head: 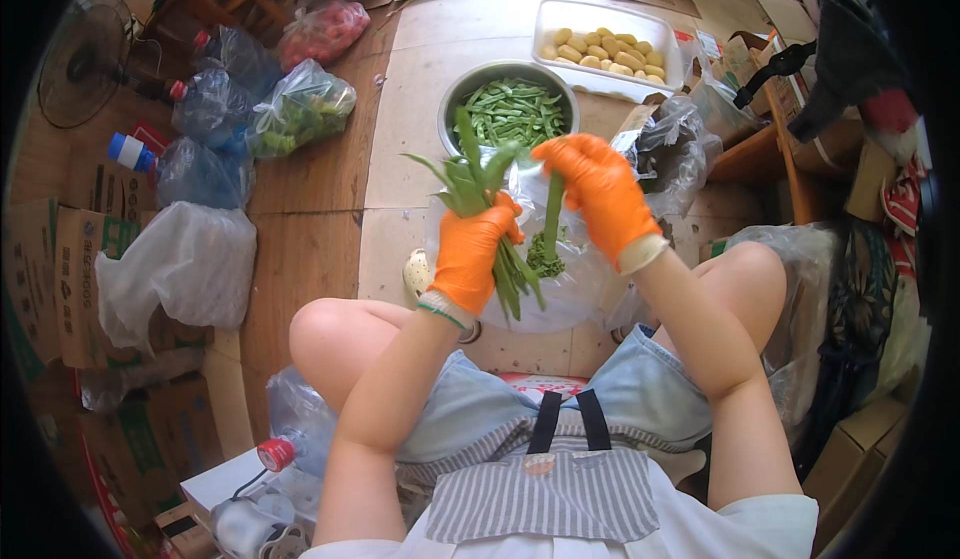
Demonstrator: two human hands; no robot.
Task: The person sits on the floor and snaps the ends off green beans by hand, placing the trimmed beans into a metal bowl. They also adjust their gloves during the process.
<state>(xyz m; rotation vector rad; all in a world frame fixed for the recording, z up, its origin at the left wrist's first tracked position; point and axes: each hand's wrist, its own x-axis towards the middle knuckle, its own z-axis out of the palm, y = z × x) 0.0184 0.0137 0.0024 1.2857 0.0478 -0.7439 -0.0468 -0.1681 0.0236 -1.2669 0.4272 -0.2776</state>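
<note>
My left hand (471,255), in an orange rubber glove over a pale one, is closed around a bunch of flat green bean pods (466,176). Their ends stick out above and below the fist. My right hand (604,195), gloved the same way, has its fingers bent around a long green pod (553,218) that hangs down. The fingertips also meet the blurred tip of a pod from the bunch. Under the hanging pod is a small heap of green trimmings (546,260) on a clear plastic bag (592,281). Beyond my hands, a steel bowl (448,105) holds many cut bean pieces (517,113).
A white tray (538,30) of potatoes (611,50) stands behind the bowl. At right lies an open plastic bag (686,150) beside a wooden shelf (787,154). Water bottles (202,173), bagged vegetables (304,113) and cardboard boxes (97,281) line the left. A fan (82,64) stands at far left.
</note>
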